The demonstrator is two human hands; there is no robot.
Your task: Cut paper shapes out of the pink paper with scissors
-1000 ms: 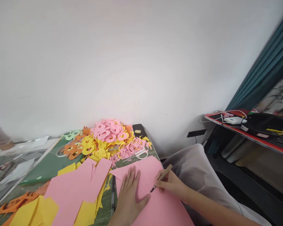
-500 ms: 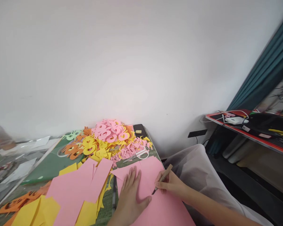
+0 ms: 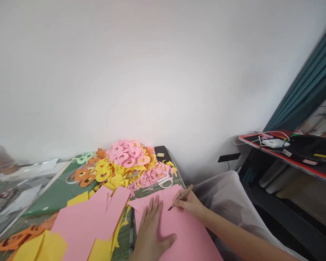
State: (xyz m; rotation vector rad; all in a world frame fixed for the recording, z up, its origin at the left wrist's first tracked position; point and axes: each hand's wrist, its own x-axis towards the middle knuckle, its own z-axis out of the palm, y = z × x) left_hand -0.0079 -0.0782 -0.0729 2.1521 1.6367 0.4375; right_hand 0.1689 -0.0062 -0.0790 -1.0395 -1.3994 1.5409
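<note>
A sheet of pink paper (image 3: 190, 235) lies at the table's near right corner, with a narrow strip line near its top edge. My left hand (image 3: 152, 228) rests flat on it, fingers stretched out and thumb apart. To its right, my right hand (image 3: 188, 204) grips a brown-handled craft knife (image 3: 185, 193) like a pen. The dark tip points down and left at the paper, right of my left fingertips; whether it touches I cannot tell. White-handled scissors (image 3: 165, 181) lie just beyond the sheet.
Pink and yellow sheets (image 3: 84, 224) overlap on the left. Behind them is a heap of paper cut-outs (image 3: 126, 154) and pink scraps (image 3: 154, 175). A black phone (image 3: 161, 152) lies by the wall. To the right stand a white-covered object (image 3: 222, 192) and a red-edged desk (image 3: 312, 166).
My right hand has moved up and left over the pink paper, carrying the craft knife's tip away from my left thumb. My left hand stays flat. The view has shifted slightly.
</note>
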